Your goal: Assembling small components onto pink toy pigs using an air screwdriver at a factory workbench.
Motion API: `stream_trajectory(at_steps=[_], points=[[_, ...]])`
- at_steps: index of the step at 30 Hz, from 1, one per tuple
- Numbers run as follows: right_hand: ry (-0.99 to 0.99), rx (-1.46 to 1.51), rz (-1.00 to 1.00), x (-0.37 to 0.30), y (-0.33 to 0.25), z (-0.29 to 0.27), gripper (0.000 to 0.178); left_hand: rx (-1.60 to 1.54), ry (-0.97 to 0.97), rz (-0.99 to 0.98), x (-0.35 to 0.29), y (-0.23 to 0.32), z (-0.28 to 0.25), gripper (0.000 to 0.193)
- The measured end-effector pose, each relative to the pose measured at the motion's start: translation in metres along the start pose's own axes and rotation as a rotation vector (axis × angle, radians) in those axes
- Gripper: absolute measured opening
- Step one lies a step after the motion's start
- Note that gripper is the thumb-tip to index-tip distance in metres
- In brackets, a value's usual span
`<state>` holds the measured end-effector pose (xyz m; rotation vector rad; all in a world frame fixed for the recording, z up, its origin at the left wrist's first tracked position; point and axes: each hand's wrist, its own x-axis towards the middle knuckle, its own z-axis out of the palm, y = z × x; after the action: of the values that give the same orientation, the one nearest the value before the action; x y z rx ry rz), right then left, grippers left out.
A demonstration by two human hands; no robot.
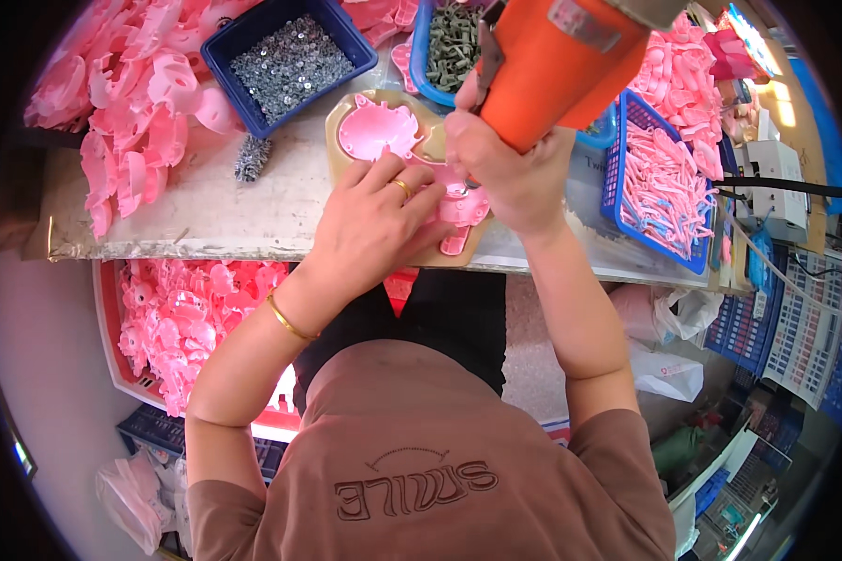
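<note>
We have the pink plastic part (376,129) lying in a tan fixture (430,145) near the front edge of the surface (196,208). Its long axis runs aslant, from a broad, rounded end at the upper left to a narrower end at the lower right, closer to our body. Our left hand (370,208) lies across its middle — fingers partly spread, pressing down on it. Our right hand (513,173) has its fingers wrapped round the lower end of an orange power tool (561,75), which slants from the upper right down and leftward to the part; whether its tip touches, we cannot quite tell. Beyond the fixture sits a dark blue tray (217,70) of small metal pieces.
</note>
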<state>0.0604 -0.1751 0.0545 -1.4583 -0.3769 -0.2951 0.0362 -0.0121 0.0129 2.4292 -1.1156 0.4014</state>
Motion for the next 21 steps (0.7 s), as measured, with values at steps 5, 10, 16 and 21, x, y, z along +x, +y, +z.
stream_trajectory(at_steps=[5, 10, 16, 21], points=[[-0.024, -0.001, 0.042, 0.004, -0.004, -0.003, 0.044, -0.011, 0.004, -0.005, -0.001, 0.0, 0.003, 0.033], [-0.105, -0.011, 0.052, 0.023, -0.031, 0.006, 0.034, -0.032, 0.044, -0.015, -0.003, 0.003, -0.006, 0.033], [-0.167, 0.101, 0.134, 0.045, -0.088, 0.036, 0.034, -0.049, 0.08, -0.086, -0.019, 0.0, -0.018, 0.032], [-0.118, -0.581, -0.067, 0.053, -0.134, -0.011, 0.026, -0.116, 0.073, -0.115, -0.028, 0.003, -0.017, 0.035]])
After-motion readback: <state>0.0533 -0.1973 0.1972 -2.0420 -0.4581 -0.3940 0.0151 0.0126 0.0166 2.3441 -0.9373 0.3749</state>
